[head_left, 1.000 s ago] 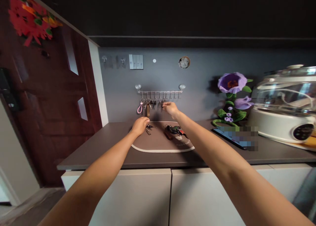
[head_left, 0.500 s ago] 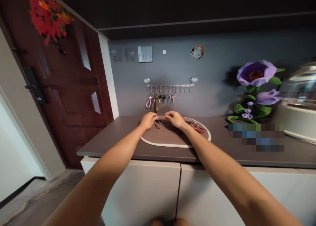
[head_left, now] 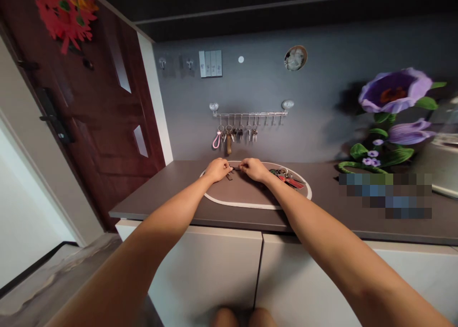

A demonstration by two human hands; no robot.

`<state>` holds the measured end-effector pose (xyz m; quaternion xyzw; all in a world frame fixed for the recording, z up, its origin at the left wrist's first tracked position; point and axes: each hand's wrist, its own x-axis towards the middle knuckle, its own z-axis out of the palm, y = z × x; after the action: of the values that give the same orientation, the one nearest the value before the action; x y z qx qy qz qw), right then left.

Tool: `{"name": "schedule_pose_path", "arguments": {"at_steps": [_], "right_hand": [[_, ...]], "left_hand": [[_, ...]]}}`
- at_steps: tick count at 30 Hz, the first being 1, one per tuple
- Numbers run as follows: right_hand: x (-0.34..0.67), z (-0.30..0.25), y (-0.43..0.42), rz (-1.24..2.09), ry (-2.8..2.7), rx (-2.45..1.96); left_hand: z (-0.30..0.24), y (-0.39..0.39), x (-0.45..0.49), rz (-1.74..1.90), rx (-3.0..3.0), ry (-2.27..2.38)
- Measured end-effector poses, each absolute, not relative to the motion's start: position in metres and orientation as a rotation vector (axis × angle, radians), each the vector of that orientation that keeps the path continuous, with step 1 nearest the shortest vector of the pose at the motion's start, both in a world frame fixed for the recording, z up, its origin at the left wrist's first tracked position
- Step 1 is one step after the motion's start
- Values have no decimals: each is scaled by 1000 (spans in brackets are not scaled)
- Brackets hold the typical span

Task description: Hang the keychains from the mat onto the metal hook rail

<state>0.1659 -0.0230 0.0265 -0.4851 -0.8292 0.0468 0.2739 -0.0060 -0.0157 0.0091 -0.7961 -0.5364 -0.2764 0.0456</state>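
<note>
My left hand (head_left: 216, 169) is closed in a pinch on a small bunch of keys (head_left: 229, 176), which dangles just below its fingertips. A thin dark piece (head_left: 235, 168) spans the gap between my two hands; its kind is too small to tell. My right hand (head_left: 253, 168) pinches the other end of that piece, with its fingertips close to the left ones. Both hands are over an oval mat with a pale rim (head_left: 246, 206). On the mat's right part, beyond my right wrist, lies a pile of keys with a red tag (head_left: 291, 181).
A clear hook rail (head_left: 250, 114) on the grey wall carries several key sets, one with a pink loop (head_left: 216, 140). Purple fabric flowers (head_left: 395, 91) and a pale rounded appliance (head_left: 443, 160) stand at right. A dark red door (head_left: 103, 127) is at left.
The view has shifted slightly. My hands keep close together over the mat, and the dark piece between them shows more plainly.
</note>
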Motion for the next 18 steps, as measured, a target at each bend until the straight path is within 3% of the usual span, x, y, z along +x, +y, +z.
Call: {"name": "schedule_pose_path", "arguments": {"at_steps": [18], "right_hand": [[166, 24, -21, 131, -2242, -1311]], "left_hand": [[11, -18, -3, -868, -2474, -1542]]}}
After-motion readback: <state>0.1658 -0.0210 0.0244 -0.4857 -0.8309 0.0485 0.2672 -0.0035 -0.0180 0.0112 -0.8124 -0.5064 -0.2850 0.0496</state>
